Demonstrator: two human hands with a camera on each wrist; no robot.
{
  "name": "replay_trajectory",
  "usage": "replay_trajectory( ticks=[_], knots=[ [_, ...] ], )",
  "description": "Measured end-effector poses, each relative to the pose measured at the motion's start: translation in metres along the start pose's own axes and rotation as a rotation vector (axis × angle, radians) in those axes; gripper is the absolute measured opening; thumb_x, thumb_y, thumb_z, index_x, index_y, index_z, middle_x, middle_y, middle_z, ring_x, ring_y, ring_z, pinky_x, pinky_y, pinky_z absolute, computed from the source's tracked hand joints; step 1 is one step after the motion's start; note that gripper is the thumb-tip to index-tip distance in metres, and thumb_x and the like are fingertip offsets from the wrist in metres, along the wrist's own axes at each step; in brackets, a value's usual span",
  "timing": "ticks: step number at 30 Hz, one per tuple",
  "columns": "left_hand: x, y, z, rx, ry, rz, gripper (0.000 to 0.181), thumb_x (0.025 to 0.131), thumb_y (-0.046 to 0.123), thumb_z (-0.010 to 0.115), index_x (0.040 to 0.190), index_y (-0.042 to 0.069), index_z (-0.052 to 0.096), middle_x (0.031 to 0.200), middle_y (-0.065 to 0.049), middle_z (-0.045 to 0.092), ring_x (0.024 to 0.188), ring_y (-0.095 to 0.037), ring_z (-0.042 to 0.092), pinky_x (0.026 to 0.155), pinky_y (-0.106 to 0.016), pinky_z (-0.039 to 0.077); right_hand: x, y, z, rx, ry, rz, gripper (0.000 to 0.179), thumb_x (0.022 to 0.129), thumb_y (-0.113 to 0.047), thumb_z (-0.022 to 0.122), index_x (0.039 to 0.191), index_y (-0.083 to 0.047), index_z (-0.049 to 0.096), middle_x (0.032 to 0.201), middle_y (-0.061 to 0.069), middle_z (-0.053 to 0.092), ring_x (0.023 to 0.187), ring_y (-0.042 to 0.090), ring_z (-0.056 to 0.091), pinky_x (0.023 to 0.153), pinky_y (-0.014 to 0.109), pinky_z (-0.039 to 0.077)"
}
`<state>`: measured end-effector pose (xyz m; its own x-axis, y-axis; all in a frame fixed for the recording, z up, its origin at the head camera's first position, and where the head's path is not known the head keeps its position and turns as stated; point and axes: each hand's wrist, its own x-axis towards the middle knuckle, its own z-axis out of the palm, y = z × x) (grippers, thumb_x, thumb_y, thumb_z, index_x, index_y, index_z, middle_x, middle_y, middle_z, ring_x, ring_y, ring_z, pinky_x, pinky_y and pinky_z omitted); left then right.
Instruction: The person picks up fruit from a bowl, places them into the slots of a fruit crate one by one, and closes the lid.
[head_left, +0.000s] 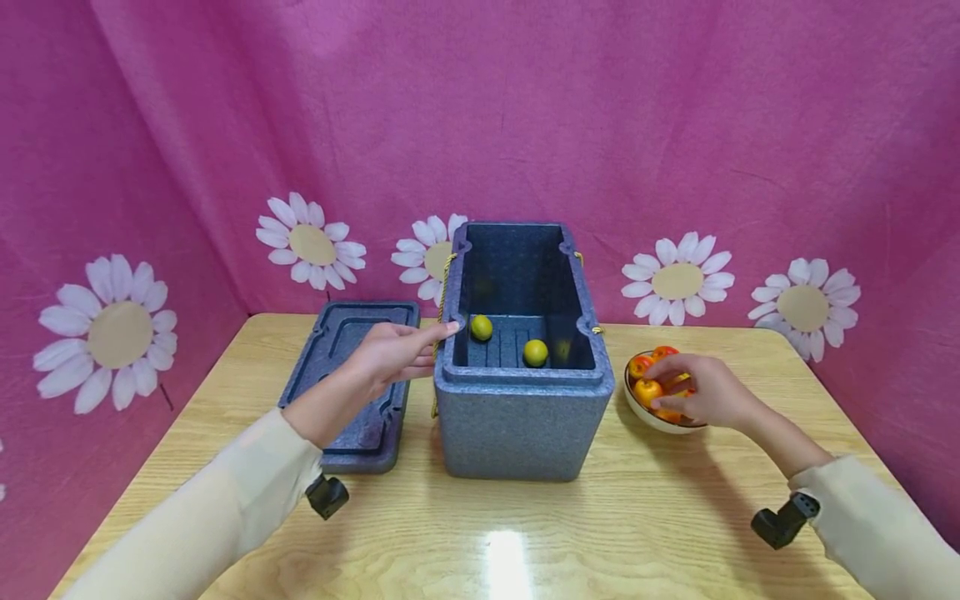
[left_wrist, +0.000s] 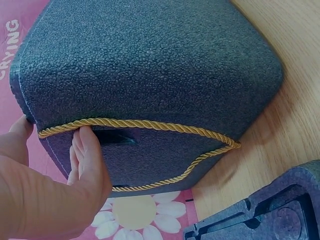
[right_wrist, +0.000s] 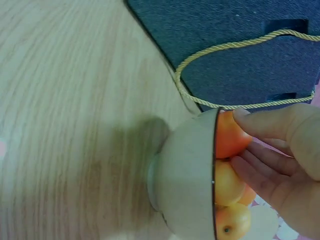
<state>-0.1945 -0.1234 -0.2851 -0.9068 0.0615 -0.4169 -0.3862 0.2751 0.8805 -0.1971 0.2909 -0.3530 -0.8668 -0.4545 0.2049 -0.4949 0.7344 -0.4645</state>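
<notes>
A deep grey foam box (head_left: 517,433) stands upright on the table, with two round yellow-green fruits (head_left: 535,353) on its floor. My left hand (head_left: 393,354) holds the box's left wall, thumb on the rim and fingers against the outside. In the left wrist view those fingers lie by a yellow rope handle (left_wrist: 150,124). To the right of the box, my right hand (head_left: 708,390) reaches over a white bowl (right_wrist: 187,175) of small red-orange apples. Thumb and fingers pinch an apple (right_wrist: 230,135) at the bowl's rim, the one nearest the box.
Left of the box lies its grey lid (head_left: 367,421), flat on the wooden table (head_left: 615,533). A pink curtain (head_left: 517,108) with white flowers hangs behind and at both sides. A second rope handle (right_wrist: 230,46) loops from the box's right side.
</notes>
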Motion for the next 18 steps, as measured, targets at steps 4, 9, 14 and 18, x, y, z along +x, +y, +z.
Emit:
replay_trajectory(
  ticks=[4, 9, 14, 18],
  knots=[
    [0.000, 0.000, 0.001, 0.012, 0.010, -0.003, 0.085, 0.083, 0.052, 0.069, 0.143, 0.000, 0.039, 0.141, -0.016, 0.052, 0.123, -0.026, 0.060, 0.102, -0.037, 0.052, -0.001, 0.000, 0.005, -0.010, 0.028, -0.043, 0.033, 0.068, 0.004, 0.081, 0.099, 0.001, 0.069, 0.092, 0.012, 0.070, 0.081, 0.025, 0.065, 0.067, 0.030, 0.061],
    [0.000, 0.000, 0.001, 0.010, 0.014, -0.006, 0.084, 0.083, 0.052, 0.069, 0.142, 0.000, 0.040, 0.141, -0.016, 0.053, 0.122, -0.025, 0.060, 0.100, -0.036, 0.052, 0.000, 0.001, 0.010, -0.045, 0.071, -0.085, 0.037, 0.065, 0.005, 0.083, 0.100, 0.004, 0.068, 0.089, 0.013, 0.069, 0.077, 0.025, 0.065, 0.065, 0.031, 0.060],
    [0.001, 0.000, 0.001, 0.007, 0.013, -0.011, 0.085, 0.082, 0.052, 0.070, 0.142, 0.000, 0.040, 0.141, -0.016, 0.052, 0.123, -0.025, 0.060, 0.100, -0.036, 0.052, 0.001, 0.002, 0.011, -0.081, 0.075, -0.070, 0.039, 0.065, 0.001, 0.084, 0.101, 0.003, 0.069, 0.087, 0.011, 0.067, 0.076, 0.024, 0.063, 0.062, 0.024, 0.058],
    [0.000, 0.001, 0.001, 0.004, 0.012, -0.016, 0.086, 0.082, 0.052, 0.070, 0.143, 0.000, 0.038, 0.141, -0.016, 0.052, 0.123, -0.025, 0.060, 0.100, -0.035, 0.053, 0.001, 0.001, 0.012, -0.099, 0.077, -0.061, 0.038, 0.065, 0.002, 0.084, 0.101, 0.003, 0.069, 0.087, 0.011, 0.065, 0.076, 0.023, 0.062, 0.060, 0.021, 0.056]
  ],
)
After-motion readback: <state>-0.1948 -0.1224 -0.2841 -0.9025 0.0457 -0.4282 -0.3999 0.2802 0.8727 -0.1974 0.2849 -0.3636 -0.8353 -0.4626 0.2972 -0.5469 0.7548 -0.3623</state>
